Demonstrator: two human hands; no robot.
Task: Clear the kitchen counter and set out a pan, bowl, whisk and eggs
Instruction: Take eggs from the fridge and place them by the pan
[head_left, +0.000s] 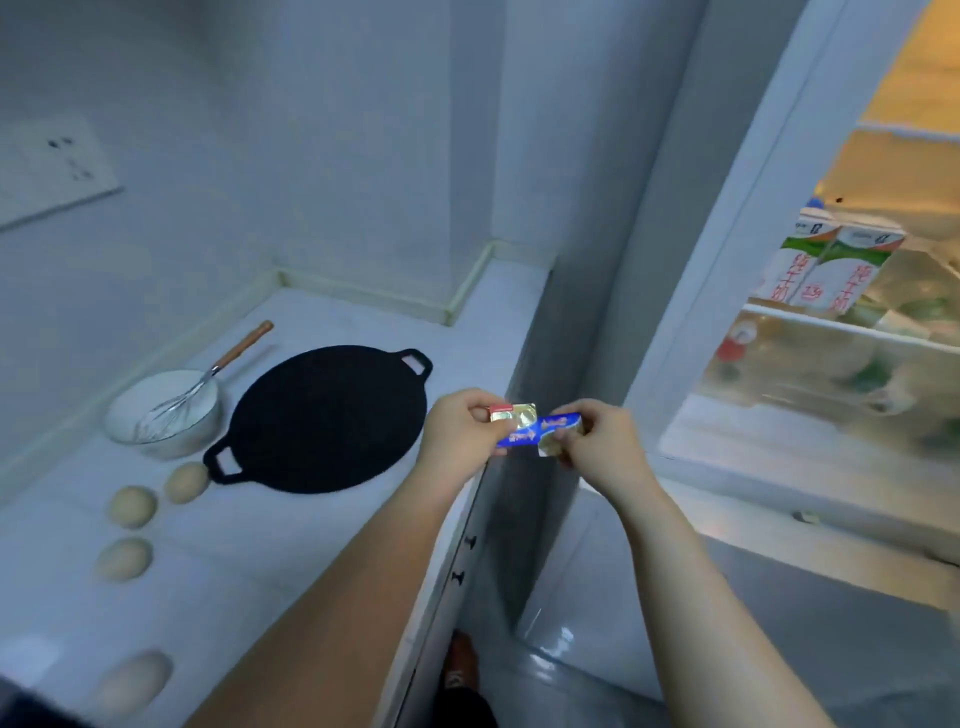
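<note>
Forearms (363, 587) are stretched past the worktop (234, 561) edge beside a fridge (737, 249) left open, from which cold could be lost. Pan (327, 415), bowl (171, 441) with whisk (179, 400), and four loose eggs (132, 506) are set out there; one could be sent rolling by a passing arm. A foil packet (535, 428) is held in the grip of left hand (460, 431) and right hand (602, 441), one end each, and could be torn.

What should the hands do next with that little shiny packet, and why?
Probably lay the packet on the bare counter beside the pan. The left hand and right hand both pinch it near the counter's edge, while the pan, the bowl with the whisk and the eggs already sit out, so it seems to belong with them.
</note>
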